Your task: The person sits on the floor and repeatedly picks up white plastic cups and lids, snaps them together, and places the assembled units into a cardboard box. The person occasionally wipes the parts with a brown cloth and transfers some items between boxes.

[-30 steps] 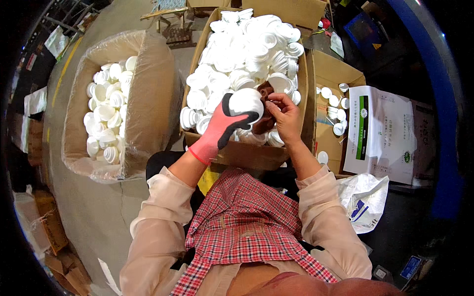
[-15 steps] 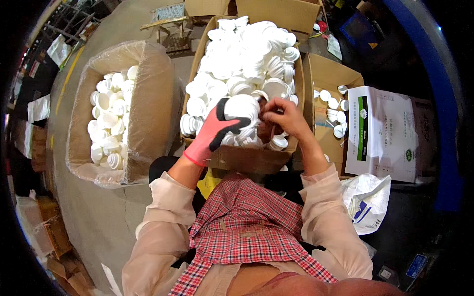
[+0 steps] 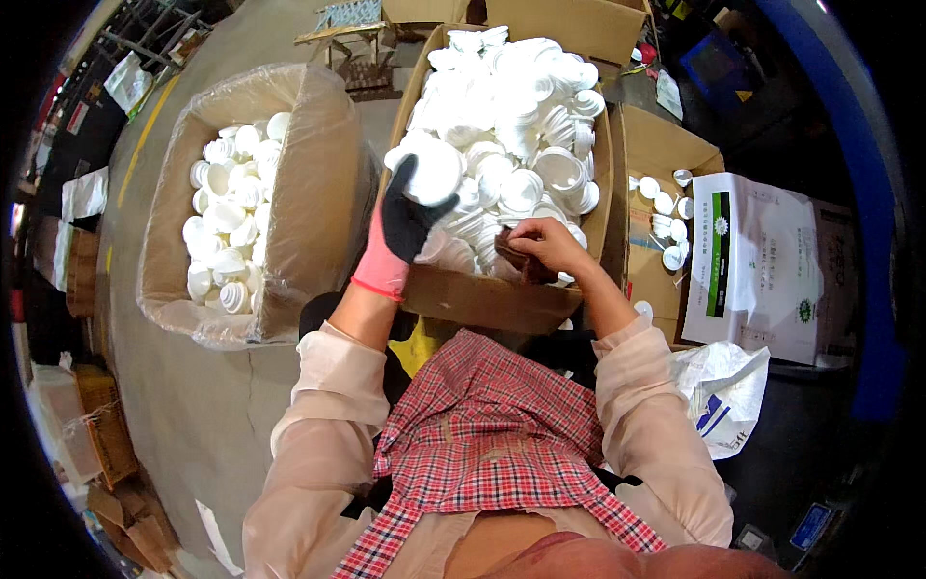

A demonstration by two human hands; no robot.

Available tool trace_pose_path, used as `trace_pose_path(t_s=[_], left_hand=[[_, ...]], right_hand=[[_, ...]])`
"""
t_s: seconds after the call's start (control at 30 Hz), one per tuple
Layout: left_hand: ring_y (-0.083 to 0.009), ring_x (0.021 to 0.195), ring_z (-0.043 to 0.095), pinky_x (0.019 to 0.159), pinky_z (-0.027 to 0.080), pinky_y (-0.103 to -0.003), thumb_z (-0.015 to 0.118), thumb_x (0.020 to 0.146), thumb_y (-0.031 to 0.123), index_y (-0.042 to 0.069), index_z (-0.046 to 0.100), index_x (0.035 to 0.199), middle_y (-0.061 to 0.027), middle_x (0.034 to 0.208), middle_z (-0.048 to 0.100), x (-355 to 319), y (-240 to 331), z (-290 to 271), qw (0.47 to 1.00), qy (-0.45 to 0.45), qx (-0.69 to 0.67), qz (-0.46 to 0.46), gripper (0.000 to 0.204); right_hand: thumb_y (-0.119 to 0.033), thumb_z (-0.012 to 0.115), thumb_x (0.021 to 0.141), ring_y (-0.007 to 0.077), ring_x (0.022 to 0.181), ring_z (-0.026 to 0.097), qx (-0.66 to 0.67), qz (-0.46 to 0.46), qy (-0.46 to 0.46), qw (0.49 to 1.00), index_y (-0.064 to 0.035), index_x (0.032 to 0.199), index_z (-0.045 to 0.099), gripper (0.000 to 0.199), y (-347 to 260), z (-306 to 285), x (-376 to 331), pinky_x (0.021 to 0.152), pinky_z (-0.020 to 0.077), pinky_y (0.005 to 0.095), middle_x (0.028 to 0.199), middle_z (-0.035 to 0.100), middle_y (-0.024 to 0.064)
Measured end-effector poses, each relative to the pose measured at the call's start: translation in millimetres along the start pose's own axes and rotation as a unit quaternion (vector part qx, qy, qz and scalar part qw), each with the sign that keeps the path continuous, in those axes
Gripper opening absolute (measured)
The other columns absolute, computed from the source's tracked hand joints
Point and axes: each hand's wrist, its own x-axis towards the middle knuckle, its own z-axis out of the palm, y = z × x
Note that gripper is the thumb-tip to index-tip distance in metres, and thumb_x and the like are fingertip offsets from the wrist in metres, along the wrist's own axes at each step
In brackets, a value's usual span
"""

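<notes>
Left hand (image 3: 395, 224), gripping round white piece (image 3: 434, 172), shifts to box (image 3: 487, 301) left edge; right hand (image 3: 552, 243) pinches brown cloth (image 3: 526, 269) by near edge.

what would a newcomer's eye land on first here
Probably the bright heap of white lid-like pieces in the large cardboard box in front of the person. Next, over the near part of that box, the left hand in a pink and black glove holds a rounded white piece, while the bare right hand pinches a brown cloth-like thing. To the left stands a plastic-lined box with more white pieces inside.
</notes>
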Motion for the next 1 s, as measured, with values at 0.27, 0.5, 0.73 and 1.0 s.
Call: trace_pose_path(t_s=[0.27, 0.5, 0.73, 1.0], left_hand=[[-0.0403, 0.135, 0.032, 0.113, 0.022, -0.061, 0.046, 0.096, 0.045, 0.0, 0.043, 0.133, -0.0225, 0.14, 0.042, -2.8, 70.9, -30.2, 0.978, -0.026, -0.151, 0.139, 0.059], [-0.0345, 0.115, 0.056, 0.098, 0.046, -0.049, 0.04, 0.101, 0.035, 0.002, 0.049, 0.127, -0.0196, 0.124, 0.056, -1.3, -5.2, 4.2, 0.993, -0.068, 0.074, -0.064, 0.043], [-0.0328, 0.122, 0.047, 0.095, 0.045, -0.053, 0.056, 0.088, 0.058, 0.012, 0.036, 0.141, -0.0174, 0.137, 0.043, -15.3, -43.9, 23.6, 0.976, 0.008, 0.021, -0.218, 0.073], [-0.0272, 0.131, 0.041, 0.108, 0.029, -0.054, 0.05, 0.093, 0.051, 0.004, 0.033, 0.14, -0.0122, 0.136, 0.05, -8.1, -34.4, 43.3, 0.961, -0.233, 0.129, -0.076, 0.068]], right_hand=[[-0.023, 0.077, 0.07, 0.0365, 0.104, 0.06, -0.296, 0.152, 0.105, 0.937, -0.0048, 0.11, 0.064, 0.046, 60.5, -66.3, -1.8, 0.089, 0.0488, 0.0427, 0.111, 0.064, 0.0204], [-0.032, 0.083, 0.065, 0.0418, 0.124, 0.044, -0.366, 0.202, 0.068, 0.906, -0.0079, 0.135, 0.042, 0.085, 54.8, -15.2, 16.5, 0.103, 0.0385, 0.0494, 0.129, 0.051, 0.0213], [-0.025, 0.085, 0.063, 0.0367, 0.128, 0.041, -0.084, 0.034, 0.075, 0.993, -0.013, 0.143, 0.034, 0.096, -22.1, -39.9, 6.9, 0.105, 0.037, 0.0464, 0.144, 0.038, 0.0161], [-0.015, 0.071, 0.07, 0.0382, 0.114, 0.053, -0.447, 0.211, -0.003, 0.869, -0.0098, 0.127, 0.049, 0.061, 105.3, -36.0, -3.3, 0.095, 0.0441, 0.0464, 0.118, 0.057, 0.0215]])
